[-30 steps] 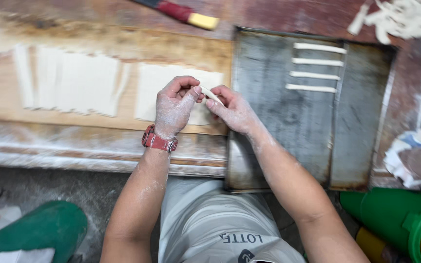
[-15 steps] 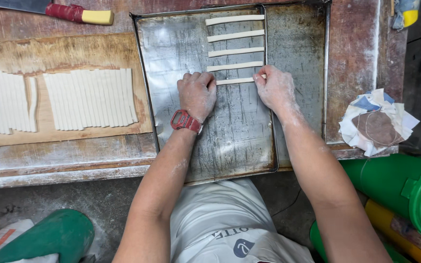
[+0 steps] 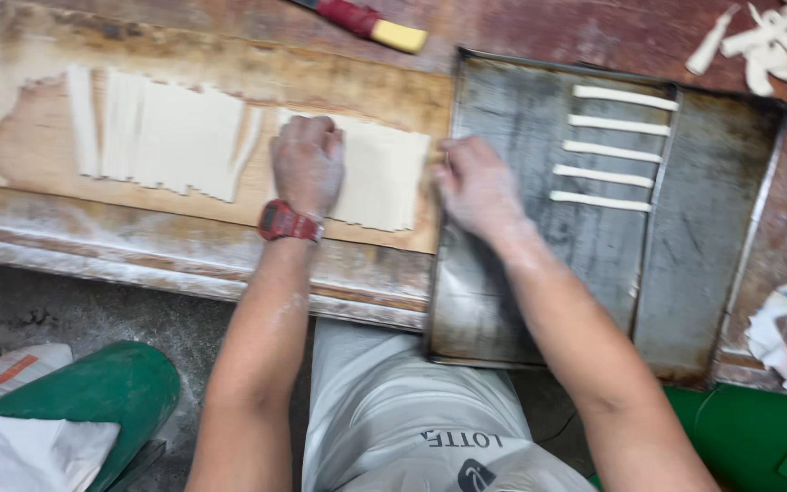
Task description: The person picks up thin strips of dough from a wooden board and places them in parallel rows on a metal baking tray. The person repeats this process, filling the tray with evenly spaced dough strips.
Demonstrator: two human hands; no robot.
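My left hand (image 3: 307,164), with a red watch on the wrist, rests knuckles-up on a sheet of pale dough cut into strips (image 3: 380,173) on the floured wooden board (image 3: 184,219). My right hand (image 3: 475,182) is beside that sheet's right edge, over the left rim of a worn metal baking tray (image 3: 503,301). Its fingers are curled under and hidden. Several dough strips (image 3: 617,146) lie side by side at the tray's far end. A second cut sheet (image 3: 166,132) lies further left on the board.
A knife with a red and yellow handle (image 3: 371,23) lies beyond the board. Dough scraps (image 3: 776,36) are piled at the far right. A green bin (image 3: 749,437), a green container (image 3: 102,392) and sacks (image 3: 11,428) stand by my legs.
Both hands left the tray, where they had laid down a strip, and moved left to the cut dough sheet on the board. One more strip now lies on the tray.
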